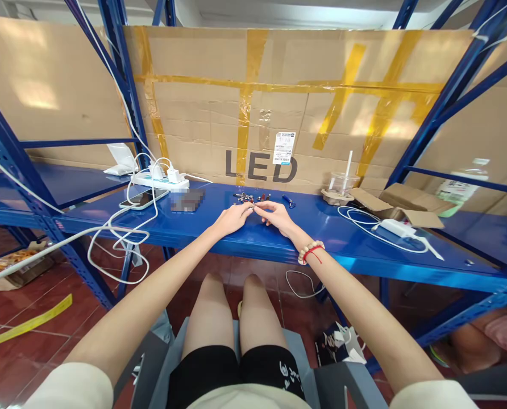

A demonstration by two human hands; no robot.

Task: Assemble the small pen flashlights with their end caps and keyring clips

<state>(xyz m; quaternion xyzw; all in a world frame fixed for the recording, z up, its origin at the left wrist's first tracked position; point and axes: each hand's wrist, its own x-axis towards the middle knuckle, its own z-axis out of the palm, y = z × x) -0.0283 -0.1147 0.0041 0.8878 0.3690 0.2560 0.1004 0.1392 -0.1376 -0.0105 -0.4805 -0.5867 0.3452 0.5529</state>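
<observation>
My left hand [233, 219] and my right hand [278, 217] meet over the front half of the blue shelf top [211, 241]. Thumb and forefinger of each are pinched together, tip to tip, around something tiny and dark that I cannot make out. Just beyond the fingertips lies a small heap of shiny metal pieces [242, 197], perhaps key-ring hardware. A few small dark red pieces [264, 197] sit beside it, partly hidden by my right hand. To the right of that hand rests a small blue object with a metal end [288, 201].
A power strip [162, 182] with chargers, a phone [144, 199] and a blurred-out flat item [187, 200] lie left, with white cables looping over the edge. Right are a cup with a straw [343, 183], an opened carton [400, 205] and a white adapter [397, 228]. Cardboard [194, 119] walls the back.
</observation>
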